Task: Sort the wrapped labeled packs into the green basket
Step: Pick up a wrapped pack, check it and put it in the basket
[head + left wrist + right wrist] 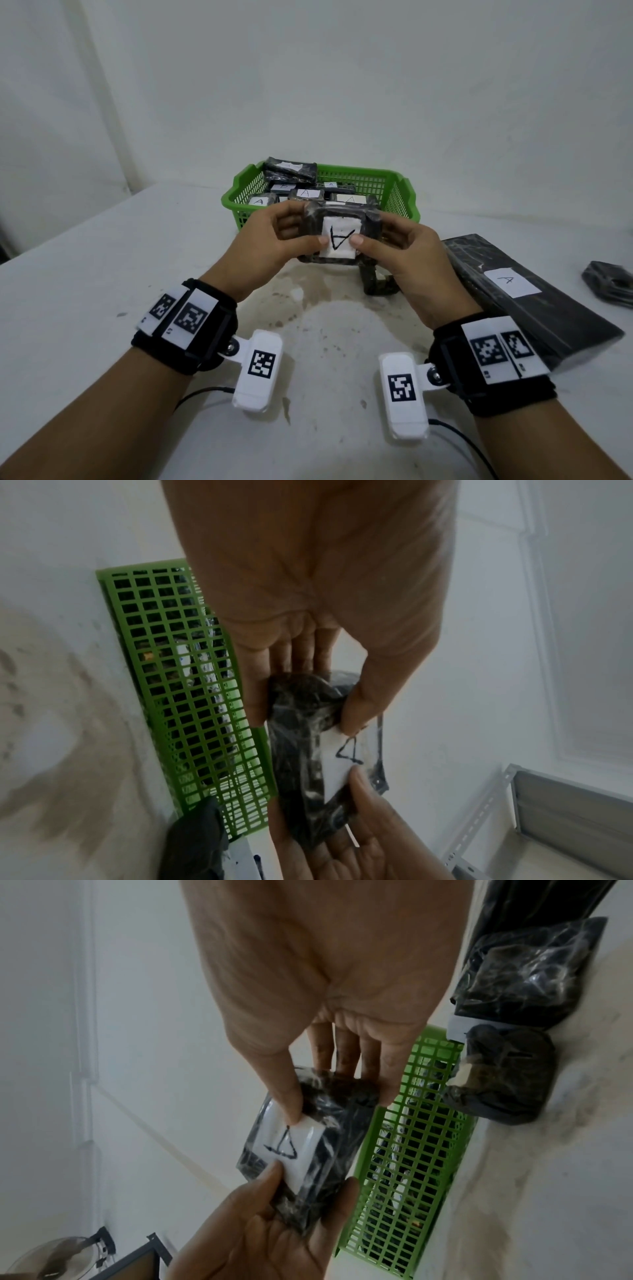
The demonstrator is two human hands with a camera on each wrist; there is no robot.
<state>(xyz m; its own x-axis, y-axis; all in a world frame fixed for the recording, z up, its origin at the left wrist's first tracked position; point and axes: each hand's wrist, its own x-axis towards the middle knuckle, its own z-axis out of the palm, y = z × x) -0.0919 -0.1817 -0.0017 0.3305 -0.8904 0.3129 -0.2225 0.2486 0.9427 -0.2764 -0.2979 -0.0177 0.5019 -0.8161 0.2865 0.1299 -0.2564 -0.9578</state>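
Just in front of the green basket (239, 197), above the white table (102, 274), both hands hold a black wrapped pack (342, 224) between them. The left hand (270, 240) and right hand (404, 250) each grip one end, thumbs pressed on the edges of its white label (340, 240) marked A and fingers curled behind. More labeled packs (305, 193) lie in the basket.

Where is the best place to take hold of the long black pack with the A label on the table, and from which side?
Probably across the narrow width of the long black pack, coming from above: it lies flat right of the right hand, near edge clear.
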